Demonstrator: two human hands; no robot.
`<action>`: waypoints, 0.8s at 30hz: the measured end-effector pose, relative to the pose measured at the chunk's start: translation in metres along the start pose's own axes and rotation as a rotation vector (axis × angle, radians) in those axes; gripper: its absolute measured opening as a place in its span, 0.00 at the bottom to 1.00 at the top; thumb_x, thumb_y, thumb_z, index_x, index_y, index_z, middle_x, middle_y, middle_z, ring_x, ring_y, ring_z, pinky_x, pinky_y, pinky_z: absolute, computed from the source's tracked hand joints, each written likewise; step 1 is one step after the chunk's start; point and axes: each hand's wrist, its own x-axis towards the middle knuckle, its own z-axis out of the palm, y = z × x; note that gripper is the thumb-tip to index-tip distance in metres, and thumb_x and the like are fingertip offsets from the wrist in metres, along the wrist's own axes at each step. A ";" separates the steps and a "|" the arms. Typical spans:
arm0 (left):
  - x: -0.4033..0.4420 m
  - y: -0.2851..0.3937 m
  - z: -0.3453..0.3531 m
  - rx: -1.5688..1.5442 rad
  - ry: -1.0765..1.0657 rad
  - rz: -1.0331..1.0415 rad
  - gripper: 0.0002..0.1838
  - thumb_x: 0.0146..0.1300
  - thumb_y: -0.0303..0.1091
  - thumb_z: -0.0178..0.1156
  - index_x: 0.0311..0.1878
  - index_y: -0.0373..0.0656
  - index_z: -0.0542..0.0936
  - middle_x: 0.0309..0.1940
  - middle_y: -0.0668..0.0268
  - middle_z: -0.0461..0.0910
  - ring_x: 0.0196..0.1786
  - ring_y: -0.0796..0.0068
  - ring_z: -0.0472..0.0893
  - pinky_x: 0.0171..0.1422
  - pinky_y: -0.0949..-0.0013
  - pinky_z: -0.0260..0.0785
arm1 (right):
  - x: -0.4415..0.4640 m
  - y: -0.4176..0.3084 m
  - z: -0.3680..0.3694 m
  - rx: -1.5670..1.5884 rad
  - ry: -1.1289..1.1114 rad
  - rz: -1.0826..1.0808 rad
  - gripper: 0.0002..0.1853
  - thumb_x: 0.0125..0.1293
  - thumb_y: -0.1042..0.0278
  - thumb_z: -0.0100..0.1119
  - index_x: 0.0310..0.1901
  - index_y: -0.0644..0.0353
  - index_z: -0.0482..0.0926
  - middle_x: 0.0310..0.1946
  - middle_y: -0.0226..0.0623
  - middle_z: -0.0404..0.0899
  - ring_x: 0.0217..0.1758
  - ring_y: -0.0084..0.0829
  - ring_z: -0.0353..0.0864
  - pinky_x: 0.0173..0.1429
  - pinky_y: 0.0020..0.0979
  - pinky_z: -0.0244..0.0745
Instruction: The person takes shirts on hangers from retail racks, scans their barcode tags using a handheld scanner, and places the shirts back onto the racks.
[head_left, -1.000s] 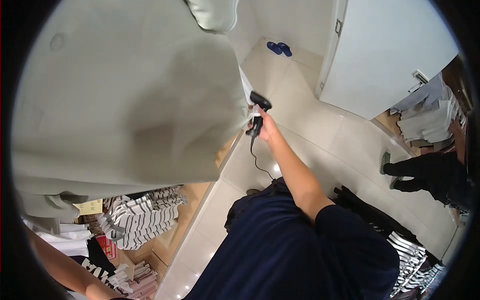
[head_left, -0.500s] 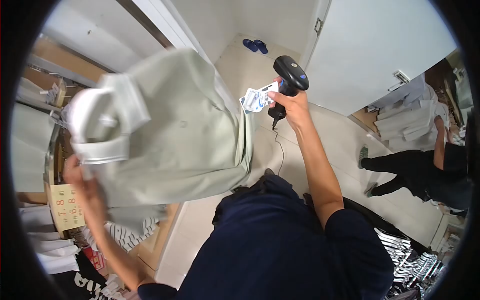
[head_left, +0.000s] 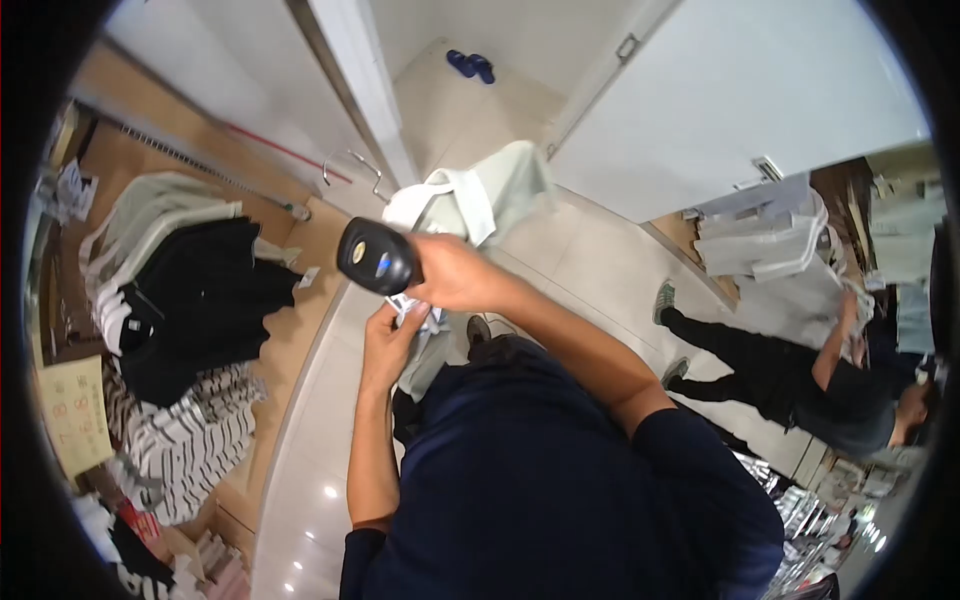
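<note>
My right hand [head_left: 455, 275] is wrapped around a black barcode scanner [head_left: 378, 258], its rounded head toward the left. Just below it, my left hand [head_left: 387, 345] pinches a white and blue tag [head_left: 432, 318] with the thumb on top. The tag is partly covered by the scanner and my fingers. A pale green shirt [head_left: 518, 182] with a white collar lies beyond and under my hands, mostly hidden by my right forearm. From its collar sticks up a metal hanger hook [head_left: 352, 168].
To the left, a wooden rack holds a black shirt [head_left: 205, 300] and striped clothes [head_left: 200, 450]. A yellow sign [head_left: 75, 415] hangs there. Blue slippers [head_left: 470, 66] lie beyond the doorway, beside a white door [head_left: 740, 110]. Another person [head_left: 800, 385] stands at the right near hanging clothes.
The scanner and my right hand have moved left and down. My left hand has left the collar and come to the tag. The shirt has shifted right, behind my hands.
</note>
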 end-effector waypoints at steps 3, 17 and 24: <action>0.005 -0.009 -0.003 -0.006 0.137 0.016 0.15 0.73 0.39 0.61 0.49 0.35 0.85 0.41 0.67 0.86 0.46 0.80 0.80 0.55 0.72 0.71 | -0.018 0.013 -0.004 0.239 0.089 0.107 0.22 0.57 0.73 0.69 0.53 0.68 0.77 0.43 0.45 0.84 0.45 0.34 0.83 0.52 0.36 0.77; 0.028 -0.030 0.005 0.026 0.310 0.091 0.16 0.76 0.35 0.55 0.57 0.34 0.80 0.49 0.63 0.84 0.52 0.78 0.79 0.60 0.71 0.69 | -0.077 -0.014 0.011 0.245 -0.182 0.566 0.19 0.65 0.62 0.69 0.52 0.64 0.79 0.45 0.48 0.86 0.50 0.42 0.85 0.55 0.38 0.77; 0.036 -0.034 0.004 -0.088 0.392 0.032 0.14 0.73 0.32 0.59 0.56 0.35 0.80 0.47 0.65 0.85 0.48 0.78 0.81 0.57 0.72 0.72 | -0.072 -0.005 0.007 0.289 -0.206 0.537 0.20 0.63 0.63 0.71 0.52 0.64 0.79 0.43 0.45 0.86 0.48 0.39 0.86 0.53 0.37 0.77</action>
